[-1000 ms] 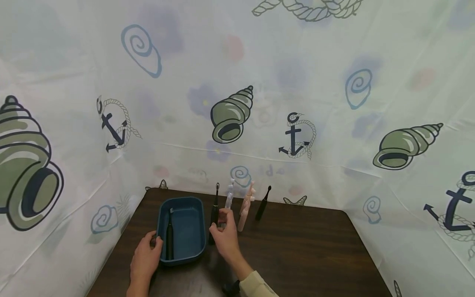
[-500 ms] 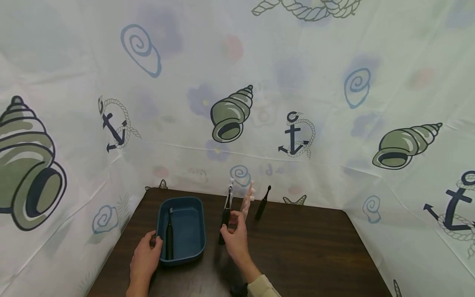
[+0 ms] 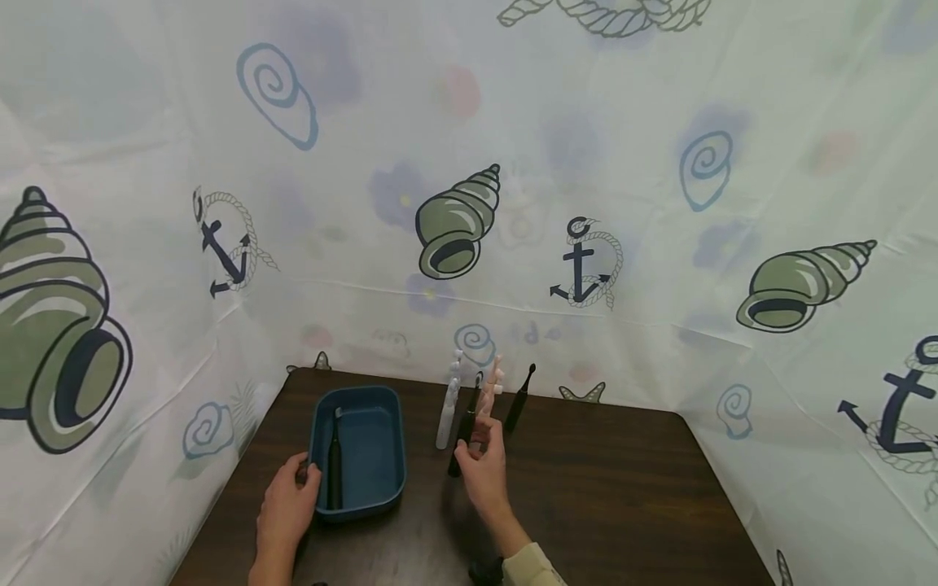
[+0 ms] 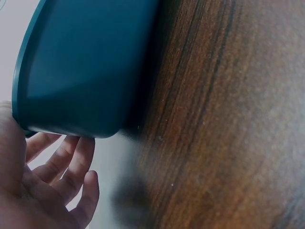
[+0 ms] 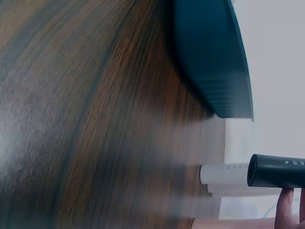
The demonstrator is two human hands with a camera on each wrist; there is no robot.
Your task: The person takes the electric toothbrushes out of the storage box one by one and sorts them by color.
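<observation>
My right hand [image 3: 485, 472] pinches a black electric toothbrush [image 3: 466, 427] by its handle, brush head up, above the table. In the right wrist view, the handle's base [image 5: 274, 171] sits above two of its fingers. Behind it, the held toothbrush overlaps a pink toothbrush [image 3: 488, 399]. A white toothbrush [image 3: 447, 415] stands just to the left. My left hand [image 3: 287, 509] holds the near left rim of a blue plastic bin [image 3: 399, 460]; the left wrist view shows fingers against the bin's outer wall. Inside the bin, another black toothbrush [image 3: 335, 468] lies along the left side.
Further right, a third black toothbrush [image 3: 518, 403] stands near the back edge of the dark wooden table [image 3: 601, 480]. A white curtain [image 3: 645, 163] printed with shells and anchors surrounds the table. A small dark object [image 3: 485, 571] shows beneath the right wrist.
My right hand has carried the black toothbrush rightward, from beside the bin, past the white toothbrush, to in front of the pink one. The left hand and bin have stayed put.
</observation>
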